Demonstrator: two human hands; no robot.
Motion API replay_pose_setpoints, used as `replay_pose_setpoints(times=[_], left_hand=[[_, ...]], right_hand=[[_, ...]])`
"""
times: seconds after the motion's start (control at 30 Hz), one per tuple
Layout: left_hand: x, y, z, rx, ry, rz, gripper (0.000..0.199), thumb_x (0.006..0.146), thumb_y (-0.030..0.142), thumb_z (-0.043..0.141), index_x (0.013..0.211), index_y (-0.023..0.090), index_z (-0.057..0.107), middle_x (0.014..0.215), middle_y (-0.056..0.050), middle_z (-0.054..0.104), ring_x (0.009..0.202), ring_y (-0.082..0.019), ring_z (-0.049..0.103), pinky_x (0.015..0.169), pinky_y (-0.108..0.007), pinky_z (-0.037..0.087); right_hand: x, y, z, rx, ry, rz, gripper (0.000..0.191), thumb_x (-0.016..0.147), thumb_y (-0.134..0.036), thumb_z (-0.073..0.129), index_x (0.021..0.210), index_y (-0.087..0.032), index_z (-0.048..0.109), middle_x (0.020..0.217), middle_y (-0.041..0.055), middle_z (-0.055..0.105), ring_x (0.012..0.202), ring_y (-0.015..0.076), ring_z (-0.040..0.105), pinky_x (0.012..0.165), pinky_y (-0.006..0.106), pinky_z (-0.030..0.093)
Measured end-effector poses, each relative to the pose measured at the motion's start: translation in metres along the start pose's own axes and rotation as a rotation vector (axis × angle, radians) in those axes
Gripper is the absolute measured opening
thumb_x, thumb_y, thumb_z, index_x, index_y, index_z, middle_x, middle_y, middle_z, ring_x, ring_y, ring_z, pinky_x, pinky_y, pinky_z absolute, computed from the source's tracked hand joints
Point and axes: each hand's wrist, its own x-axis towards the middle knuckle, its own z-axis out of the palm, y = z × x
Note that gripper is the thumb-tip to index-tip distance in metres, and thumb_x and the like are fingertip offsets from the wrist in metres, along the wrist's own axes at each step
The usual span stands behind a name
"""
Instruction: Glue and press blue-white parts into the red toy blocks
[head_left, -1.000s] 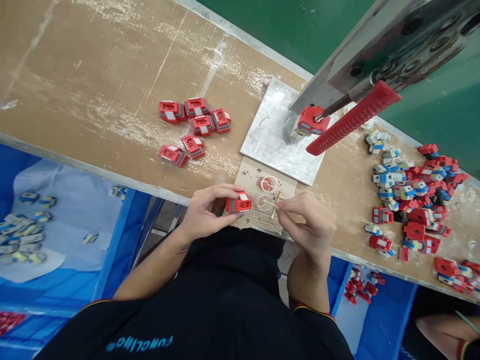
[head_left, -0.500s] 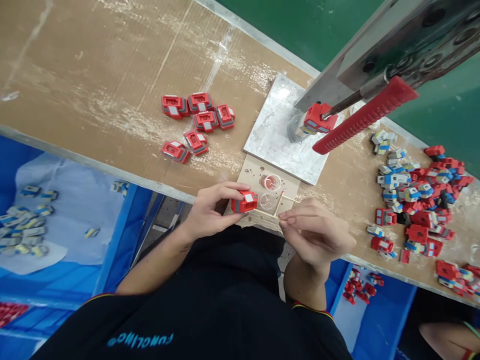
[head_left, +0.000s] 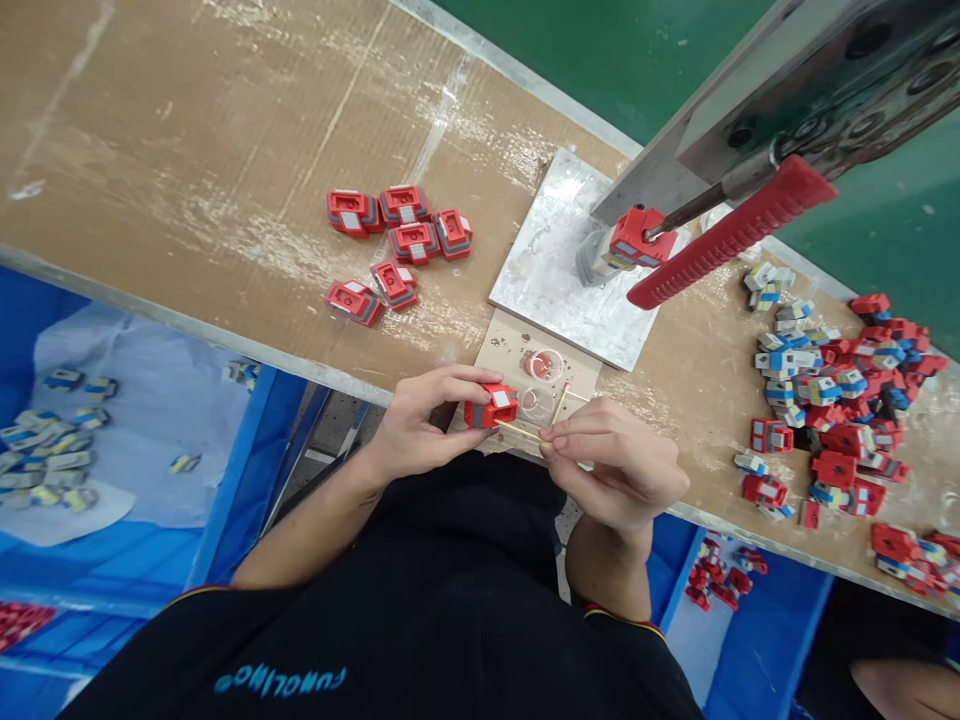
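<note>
My left hand (head_left: 420, 418) is closed around a red toy vehicle part (head_left: 491, 406) with a grey band and a white patch, held at the bench's front edge. Between thumb and fingers, my right hand (head_left: 619, 460) pinches a thin wooden stick (head_left: 517, 431), whose tip meets the lower side of the red part. Just beyond my hands lie two small clear round cups, one cup (head_left: 543, 366) with red in it and another cup (head_left: 536, 404) nearer me. More thin sticks (head_left: 560, 400) rest beside them on a stained board (head_left: 499, 345).
A press with a red-gripped lever (head_left: 731, 235) stands on a metal plate (head_left: 532, 255), its rod on a red toy (head_left: 637, 238). Several red parts (head_left: 405, 242) sit left; a pile of toy pieces (head_left: 847, 380) lies right. Blue bins (head_left: 232, 490) flank me. Another person's arm (head_left: 904, 690) shows lower right.
My right hand has moved left with the stick, bringing its tip further across the red part's lower side. My left hand has barely shifted.
</note>
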Motion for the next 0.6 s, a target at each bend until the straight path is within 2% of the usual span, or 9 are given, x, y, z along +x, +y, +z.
replay_pose_setpoints(times=[0.1, 0.23, 0.4, 0.6], left_hand=[[0.0006, 0.0017, -0.0009, 0.026, -0.008, -0.002, 0.033, 0.08, 0.011, 0.09, 0.109, 0.021, 0.076, 0.117, -0.014, 0.084, 0.103, -0.024, 0.083, 0.092, -0.033, 0.068], [0.0018, 0.0031, -0.0011, 0.039, -0.013, 0.005, 0.034, 0.08, 0.011, 0.089, 0.11, 0.021, 0.077, 0.117, -0.014, 0.084, 0.102, -0.025, 0.083, 0.091, -0.035, 0.069], [0.0034, 0.0038, -0.0008, 0.036, -0.01, 0.013, 0.034, 0.08, 0.011, 0.089, 0.11, 0.021, 0.076, 0.117, -0.014, 0.084, 0.102, -0.025, 0.084, 0.091, -0.034, 0.068], [0.0021, 0.0046, -0.0023, 0.054, -0.011, -0.004, 0.035, 0.079, 0.01, 0.089, 0.109, 0.022, 0.077, 0.117, -0.013, 0.084, 0.102, -0.025, 0.083, 0.091, -0.034, 0.069]], right_hand=[[0.0003, 0.0011, -0.0025, -0.002, -0.016, -0.002, 0.024, 0.085, 0.001, 0.075, 0.091, -0.022, 0.073, 0.072, 0.0005, 0.08, 0.059, 0.0165, 0.075, 0.053, 0.028, 0.061], [0.0007, 0.0015, -0.0024, 0.015, 0.027, -0.005, 0.028, 0.084, 0.0, 0.075, 0.098, -0.024, 0.076, 0.074, -0.0006, 0.081, 0.059, 0.0174, 0.076, 0.052, 0.029, 0.061], [0.0007, 0.0004, 0.0009, 0.045, 0.015, -0.004, 0.02, 0.088, -0.004, 0.074, 0.092, -0.024, 0.073, 0.072, -0.0004, 0.08, 0.058, 0.0172, 0.076, 0.052, 0.029, 0.061], [-0.0005, 0.0017, -0.0029, 0.03, 0.017, 0.007, 0.027, 0.083, 0.001, 0.076, 0.095, -0.023, 0.075, 0.072, -0.0012, 0.08, 0.059, 0.0167, 0.075, 0.053, 0.028, 0.061]])
